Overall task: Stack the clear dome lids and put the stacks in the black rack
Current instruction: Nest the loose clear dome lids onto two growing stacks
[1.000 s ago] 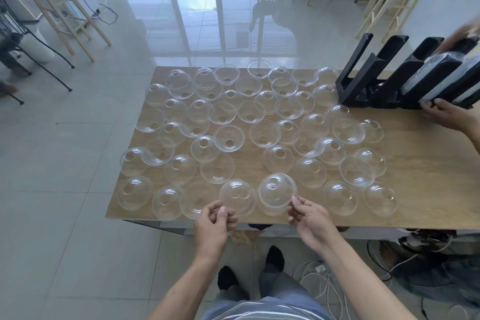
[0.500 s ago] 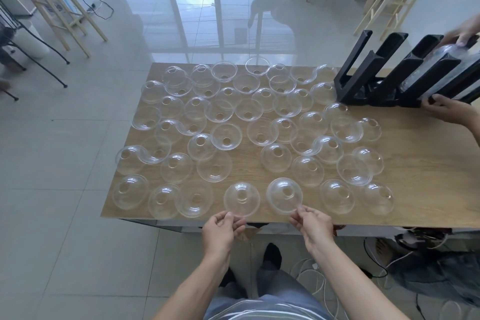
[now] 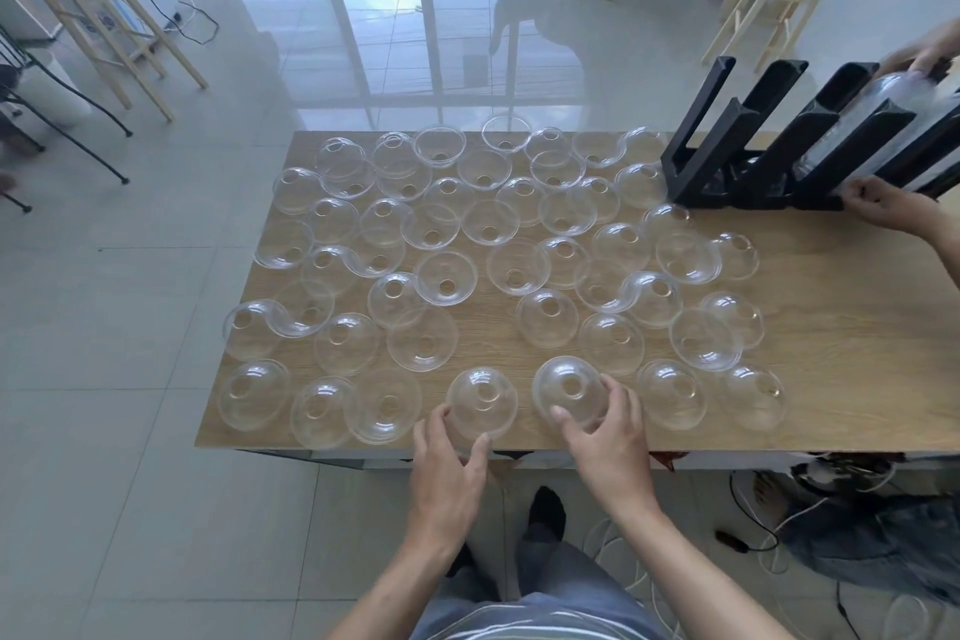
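1. The wooden table point(image 3: 831, 379) in front of me is spread with loose clear dome lids point(image 3: 519, 234), some dome up, some flipped rim up, a few overlapping.
2. The black rack point(image 3: 748, 156) stands at the far right corner, well apart from my hands. One of its slots already holds a stack of lids point(image 3: 872, 120), which another person's hands point(image 3: 883, 208) are touching.
3. My right hand point(image 3: 605, 437) has thumb and fingers curled round the near side of a dome-up lid point(image 3: 569, 387) at the table's near edge. I cannot tell whether it is lifted.
4. My left hand point(image 3: 449, 463) is spread round the near rim of the neighbouring dome lid point(image 3: 482, 405). Its fingertips touch the rim loosely and have not clamped it.
5. The two lids sit just beside each other, both hole upward. I judge the next move to be short and sideways: raise the right one and set it down over the left one, axes upright and aligned.
6. The right hand is nearer the rack for the later carry.
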